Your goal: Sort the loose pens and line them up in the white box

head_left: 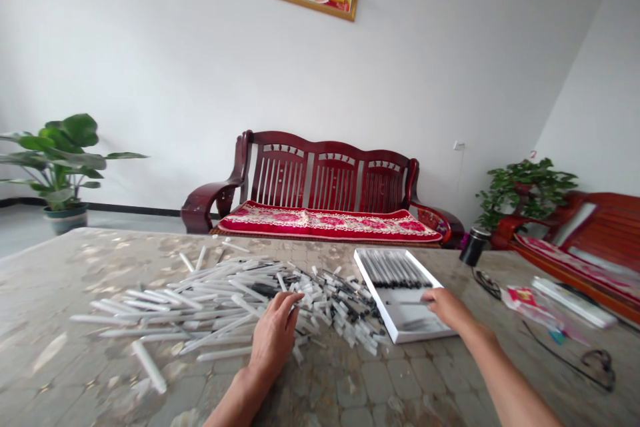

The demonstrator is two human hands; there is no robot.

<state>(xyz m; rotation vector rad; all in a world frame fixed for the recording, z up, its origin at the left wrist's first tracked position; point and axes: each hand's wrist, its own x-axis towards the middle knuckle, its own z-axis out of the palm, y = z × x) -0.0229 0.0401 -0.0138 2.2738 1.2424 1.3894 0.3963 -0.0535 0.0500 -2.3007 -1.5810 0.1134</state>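
A large heap of white pen barrels spreads over the left and middle of the table. Beside it lies a pile of clear and black pen caps. At the border of the two, my left hand hovers low or touches them, thumb and forefinger apart, with nothing visible in it; some fingertips are hidden. A shallow white box holds a row of clear pens with black ends in its far part. My right hand reaches over the box's right side, fingers pinched on a pen lying crosswise inside.
The patterned tabletop also bears a black cup, a red-and-white packet, a long white box and dark cords at the right. A wooden sofa stands behind, with potted plants on either side.
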